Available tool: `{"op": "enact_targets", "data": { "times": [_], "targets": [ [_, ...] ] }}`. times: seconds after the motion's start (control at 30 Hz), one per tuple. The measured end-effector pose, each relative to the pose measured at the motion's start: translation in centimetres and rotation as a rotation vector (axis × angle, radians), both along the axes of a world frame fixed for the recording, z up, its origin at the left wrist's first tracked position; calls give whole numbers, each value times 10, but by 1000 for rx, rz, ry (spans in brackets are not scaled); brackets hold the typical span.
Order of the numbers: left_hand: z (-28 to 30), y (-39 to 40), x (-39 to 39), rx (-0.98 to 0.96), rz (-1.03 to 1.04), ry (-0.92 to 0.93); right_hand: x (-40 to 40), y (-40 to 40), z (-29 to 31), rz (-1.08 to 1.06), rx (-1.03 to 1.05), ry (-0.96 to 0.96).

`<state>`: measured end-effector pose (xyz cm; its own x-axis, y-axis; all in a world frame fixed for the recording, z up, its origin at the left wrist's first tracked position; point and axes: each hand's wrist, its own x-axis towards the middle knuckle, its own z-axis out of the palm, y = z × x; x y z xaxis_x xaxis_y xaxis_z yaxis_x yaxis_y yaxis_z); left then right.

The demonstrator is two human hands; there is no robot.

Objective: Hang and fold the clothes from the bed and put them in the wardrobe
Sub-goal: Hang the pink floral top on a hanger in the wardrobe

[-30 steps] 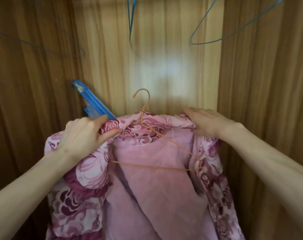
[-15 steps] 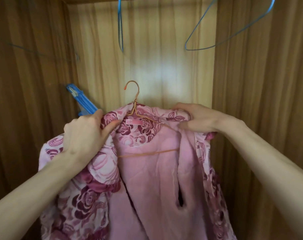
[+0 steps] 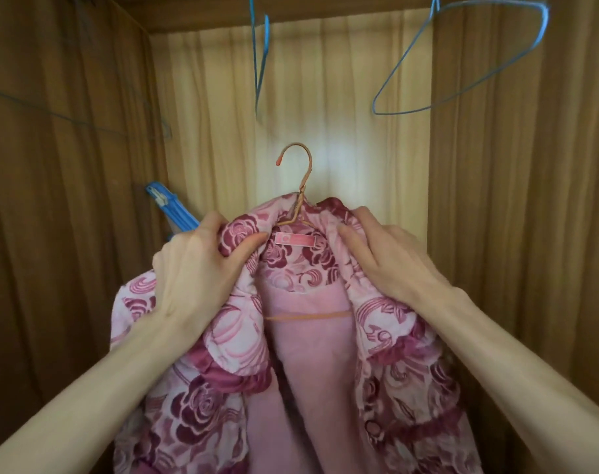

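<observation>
Now your pink rose-print jacket [image 3: 202, 415] hangs on an orange wire hanger [image 3: 296, 186], held up between your hands inside the wardrobe [image 3: 517, 200]. Your left hand [image 3: 195, 268] grips the left collar; your right hand [image 3: 390, 254] grips the right collar. Above your hands hang blue wire hangers [image 3: 462, 59]; behind your left hand, a blue plastic hanger [image 3: 169, 208].

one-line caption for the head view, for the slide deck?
Both hands, left and right, grip the collar of a pink floral jacket on an orange wire hanger inside a wooden wardrobe.
</observation>
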<state>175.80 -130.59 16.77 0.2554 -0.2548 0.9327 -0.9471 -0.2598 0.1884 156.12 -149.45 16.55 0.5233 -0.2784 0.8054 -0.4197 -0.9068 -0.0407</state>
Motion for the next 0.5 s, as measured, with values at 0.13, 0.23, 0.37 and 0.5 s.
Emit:
{"op": "enact_targets", "data": {
  "times": [0.13, 0.23, 0.37, 0.5],
  "targets": [
    [29, -3, -20, -52, -4, -40, 5, 35, 42, -88, -164, -143],
    [68, -1, -33, -109, 7, -77, -11, 55, 77, -151, -187, -275],
    [107, -10, -46, -163, -27, 16, -22, 72, 101, -205, -128, -464],
    [83, -26, -56, -51, -197, 91, -22, 72, 98, -232, -69, -586]
  ]
}}
